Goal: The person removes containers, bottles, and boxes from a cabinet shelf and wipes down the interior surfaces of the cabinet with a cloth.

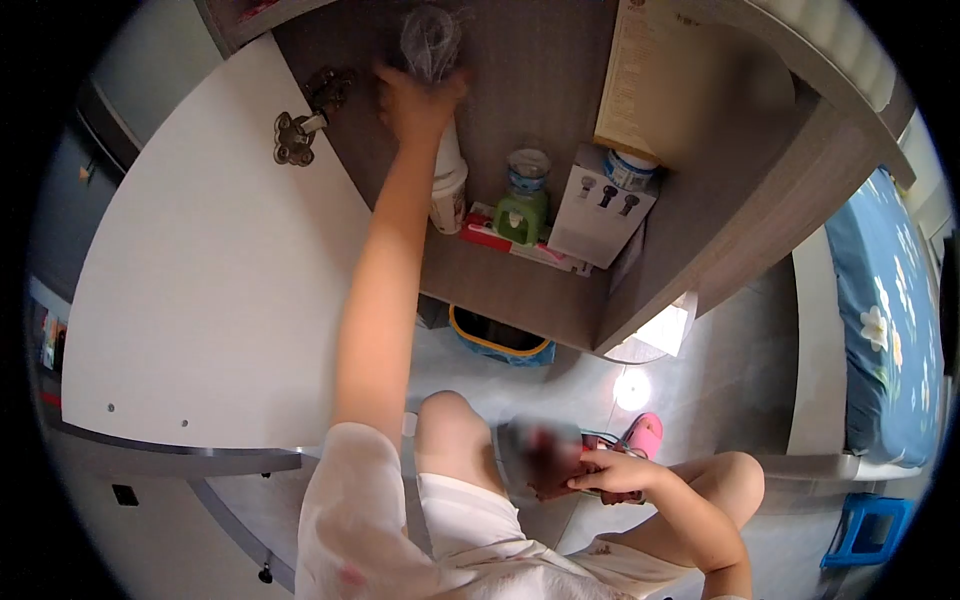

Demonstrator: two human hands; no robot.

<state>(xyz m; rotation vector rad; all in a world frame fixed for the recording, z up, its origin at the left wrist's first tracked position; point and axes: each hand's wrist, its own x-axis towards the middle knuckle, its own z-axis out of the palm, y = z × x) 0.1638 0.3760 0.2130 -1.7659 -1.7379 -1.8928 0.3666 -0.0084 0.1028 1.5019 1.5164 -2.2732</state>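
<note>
My left hand (420, 105) reaches up into the cabinet, its fingers curled round a tall stack of paper cups (449, 195) in clear plastic wrap (431, 42). The stack stands upright, and my hand hides its middle. Low in front of me, between my knees, my right hand (612, 472) grips a dark red item (560, 475). Part of that item is blurred, so I cannot make out what it is.
A green toy dispenser (520, 215), a white box (603, 208) and a red-and-white box (487, 232) stand on the shelf. The white door (210, 280) hangs open at left. Below are a bin (500, 345) and a pink slipper (647, 434). A blue-covered bed (880, 320) is at right.
</note>
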